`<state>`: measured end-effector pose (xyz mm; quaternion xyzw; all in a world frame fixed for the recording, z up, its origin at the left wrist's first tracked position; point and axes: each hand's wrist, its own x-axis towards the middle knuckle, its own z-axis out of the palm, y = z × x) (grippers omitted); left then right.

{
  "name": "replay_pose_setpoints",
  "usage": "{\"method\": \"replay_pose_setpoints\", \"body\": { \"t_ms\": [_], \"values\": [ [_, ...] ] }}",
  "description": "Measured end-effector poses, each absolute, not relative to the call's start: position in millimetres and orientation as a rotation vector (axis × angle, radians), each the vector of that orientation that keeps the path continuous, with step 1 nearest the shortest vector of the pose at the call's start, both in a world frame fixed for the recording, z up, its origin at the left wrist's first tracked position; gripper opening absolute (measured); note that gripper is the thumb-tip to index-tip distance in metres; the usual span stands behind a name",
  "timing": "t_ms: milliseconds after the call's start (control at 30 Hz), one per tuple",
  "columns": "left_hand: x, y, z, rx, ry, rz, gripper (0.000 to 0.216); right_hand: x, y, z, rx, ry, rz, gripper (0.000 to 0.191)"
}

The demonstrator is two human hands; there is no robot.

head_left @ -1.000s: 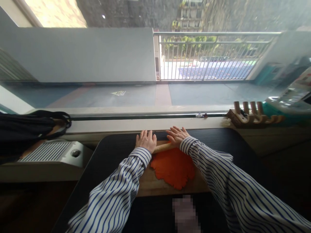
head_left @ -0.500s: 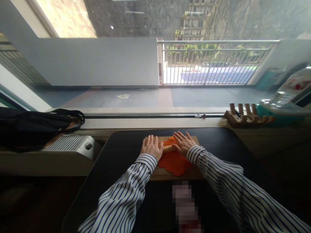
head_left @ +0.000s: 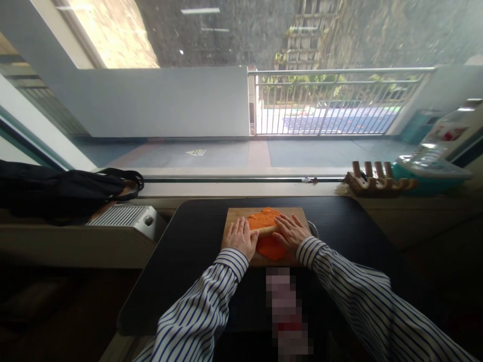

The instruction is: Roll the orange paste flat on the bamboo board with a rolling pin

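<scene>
A flat sheet of orange dough (head_left: 264, 220) lies on a wooden board (head_left: 234, 215) on a black table (head_left: 188, 241). A wooden rolling pin (head_left: 266, 231) lies across the middle of the dough. My left hand (head_left: 241, 237) rests flat on the pin's left end, fingers stretched out. On the right end lies my right hand (head_left: 290, 233), its fingers also flat and spread. Both arms wear blue-striped white sleeves.
A window sill runs behind the table with a wooden rack (head_left: 372, 178) at the right and a teal container (head_left: 426, 173) beyond it. At the left sit a heater (head_left: 124, 217) and a black bag (head_left: 64, 188). A metal ring (head_left: 314, 229) hangs at the board's right edge.
Both hands have rolled the pin back toward me, from the dough's far edge to its middle. Orange dough now shows beyond the pin. The camera has tilted up.
</scene>
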<state>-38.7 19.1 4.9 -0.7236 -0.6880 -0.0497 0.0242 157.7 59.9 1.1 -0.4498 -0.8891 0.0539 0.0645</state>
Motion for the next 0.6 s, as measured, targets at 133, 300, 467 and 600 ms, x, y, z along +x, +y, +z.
{"method": "replay_pose_setpoints", "body": {
  "t_ms": [133, 300, 467, 600],
  "values": [
    [-40, 7, 4, -2.292, -2.056, -0.190, 0.059, 163, 46, 2, -1.327, -2.676, 0.156, 0.056],
    [-43, -7, 6, -2.371, -1.938, -0.272, 0.054, 170, 30, 1, -1.280, -2.667, 0.121, 0.052],
    [-56, -12, 5, -2.460, -1.835, -0.264, 0.049, 177, 23, -4, -1.225, -2.642, 0.077, 0.049],
    [-76, -13, 5, -2.415, -1.891, -0.232, 0.044, 178, 22, 0, -1.229, -2.621, 0.083, 0.045]
  ]
}}
